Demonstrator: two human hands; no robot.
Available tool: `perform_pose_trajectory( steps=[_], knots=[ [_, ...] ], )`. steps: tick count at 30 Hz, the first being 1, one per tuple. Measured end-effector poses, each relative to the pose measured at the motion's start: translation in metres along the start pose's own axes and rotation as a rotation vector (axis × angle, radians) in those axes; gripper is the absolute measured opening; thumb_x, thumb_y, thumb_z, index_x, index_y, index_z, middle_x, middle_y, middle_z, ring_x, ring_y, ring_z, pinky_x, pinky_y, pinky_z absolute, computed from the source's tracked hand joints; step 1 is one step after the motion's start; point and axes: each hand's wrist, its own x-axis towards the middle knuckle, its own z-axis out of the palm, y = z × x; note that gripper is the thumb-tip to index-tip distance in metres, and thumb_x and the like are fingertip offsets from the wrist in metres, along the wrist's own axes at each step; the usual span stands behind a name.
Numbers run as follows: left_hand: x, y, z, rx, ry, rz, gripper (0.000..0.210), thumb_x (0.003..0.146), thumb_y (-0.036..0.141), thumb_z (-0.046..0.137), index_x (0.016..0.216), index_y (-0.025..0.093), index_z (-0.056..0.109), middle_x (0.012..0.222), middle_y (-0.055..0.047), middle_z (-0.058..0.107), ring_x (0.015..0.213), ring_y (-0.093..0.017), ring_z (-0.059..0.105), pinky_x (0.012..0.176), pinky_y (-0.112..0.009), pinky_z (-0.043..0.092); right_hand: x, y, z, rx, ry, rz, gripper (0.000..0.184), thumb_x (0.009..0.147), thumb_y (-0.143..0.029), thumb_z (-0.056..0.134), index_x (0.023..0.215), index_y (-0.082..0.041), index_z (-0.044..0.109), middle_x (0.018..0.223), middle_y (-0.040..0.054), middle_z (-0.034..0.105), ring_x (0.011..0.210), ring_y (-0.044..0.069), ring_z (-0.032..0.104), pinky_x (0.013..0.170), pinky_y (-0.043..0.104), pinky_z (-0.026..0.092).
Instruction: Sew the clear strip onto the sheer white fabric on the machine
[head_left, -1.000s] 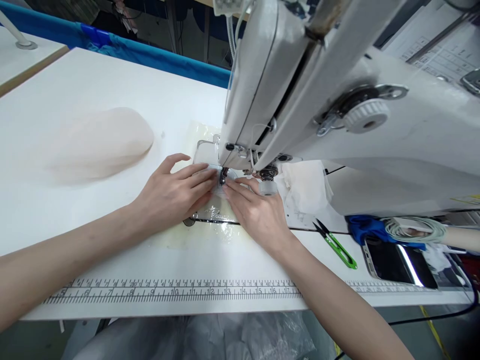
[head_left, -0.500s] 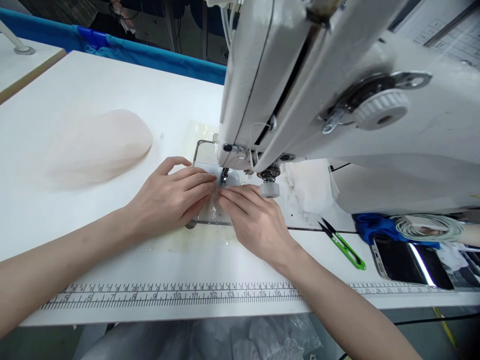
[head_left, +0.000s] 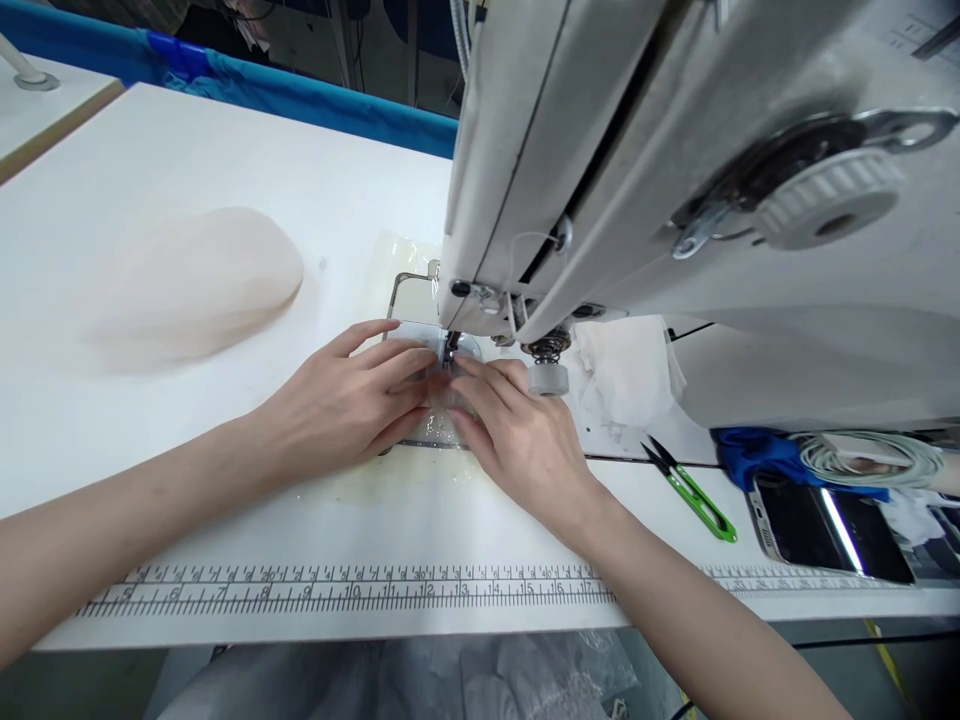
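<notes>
- Since the earlier frame, the fingertips of the right hand point(head_left: 525, 430) have spread, thumb now lower and apart from the index finger; the left hand point(head_left: 352, 400) has shifted only slightly, and the view has tilted so the sewing machine point(head_left: 592, 170) looms larger.
- Both hands meet at the presser foot point(head_left: 451, 350), one on either side of it.
- Between the fingertips, just in front of the foot, shows a little sheer material point(head_left: 441, 393); its outline is too faint to follow.
- Left grip: fingers bent and close together, thumb tucked below; whether it pinches the material or only presses it, I cannot tell.
- Right grip: loosely parted at thumb and index finger, tips by the material; a firm hold cannot be made out.
- Judging by this, work at the foot is under way, not complete: no finished edge is visible, and how much remains cannot be told.
- Pale sheer cloth point(head_left: 217, 275) lies on the bench point(head_left: 337, 525) to the left, and folded pale cloth point(head_left: 626, 370) sits right of the foot; whether either is done or waiting is unclear.
- Green snips point(head_left: 694, 495) lie unused.
</notes>
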Motion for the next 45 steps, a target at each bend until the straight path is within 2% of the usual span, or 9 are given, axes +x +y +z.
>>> perform_pose_trajectory(
  steps=[5,15,21,32,39,42,45],
  knots=[
    [-0.002,-0.002,-0.001,-0.047,-0.013,-0.015,0.033,0.097,0.024,0.048,0.128,0.021,0.058,0.128,-0.003,0.065,0.121,-0.022,0.058,0.112,-0.043,0.033,-0.003,0.003,-0.001,-0.098,0.027,-0.013,0.029,0.098,-0.032,0.049,0.112,-0.015,0.068,0.109,0.007,0.073,0.106,0.022,0.059,0.087,0.037,0.042],
    [-0.002,-0.002,0.001,-0.108,-0.006,-0.043,0.034,0.098,0.027,0.047,0.13,0.026,0.055,0.129,-0.002,0.064,0.121,-0.022,0.06,0.112,-0.045,0.033,-0.002,0.004,0.002,-0.114,0.063,-0.025,0.026,0.098,-0.032,0.051,0.104,-0.019,0.072,0.105,0.005,0.075,0.104,0.022,0.06,0.092,0.04,0.038],
    [-0.002,-0.001,0.0,-0.099,-0.016,-0.049,0.033,0.098,0.028,0.047,0.129,0.025,0.056,0.129,-0.003,0.064,0.122,-0.023,0.059,0.112,-0.046,0.033,-0.003,0.005,0.003,-0.112,0.086,-0.031,0.025,0.097,-0.031,0.052,0.102,-0.019,0.073,0.105,0.0043,0.075,0.103,0.021,0.061,0.091,0.039,0.038],
    [-0.002,-0.001,0.002,-0.03,-0.008,-0.017,0.032,0.099,0.028,0.044,0.127,0.018,0.058,0.127,-0.006,0.065,0.12,-0.022,0.06,0.112,-0.048,0.033,-0.003,0.004,0.002,-0.166,0.082,-0.029,0.025,0.096,-0.031,0.054,0.109,-0.017,0.071,0.1,0.0055,0.076,0.101,0.022,0.061,0.093,0.039,0.036],
    [-0.003,0.0,0.003,-0.03,-0.009,-0.043,0.033,0.099,0.029,0.044,0.127,0.018,0.059,0.127,-0.007,0.065,0.12,-0.022,0.06,0.114,-0.048,0.033,-0.003,0.003,0.003,-0.174,0.093,-0.038,0.028,0.096,-0.031,0.053,0.113,-0.015,0.069,0.099,0.0063,0.076,0.099,0.022,0.062,0.092,0.038,0.037],
    [-0.004,0.003,-0.002,-0.008,0.032,0.003,0.036,0.098,0.034,0.048,0.126,0.016,0.059,0.125,-0.008,0.066,0.12,-0.023,0.06,0.114,-0.047,0.034,-0.005,0.002,0.003,-0.144,0.117,-0.066,0.026,0.096,-0.029,0.053,0.114,-0.016,0.068,0.105,0.0054,0.075,0.097,0.021,0.063,0.091,0.038,0.038],
    [-0.007,0.007,-0.006,-0.049,0.071,0.131,0.042,0.093,0.043,0.055,0.121,0.012,0.062,0.119,-0.011,0.069,0.112,-0.025,0.064,0.108,-0.045,0.042,-0.007,0.001,0.0,-0.076,0.134,-0.106,0.019,0.095,-0.022,0.052,0.104,-0.017,0.069,0.107,0.0027,0.074,0.092,0.017,0.064,0.087,0.034,0.041]
  ],
)
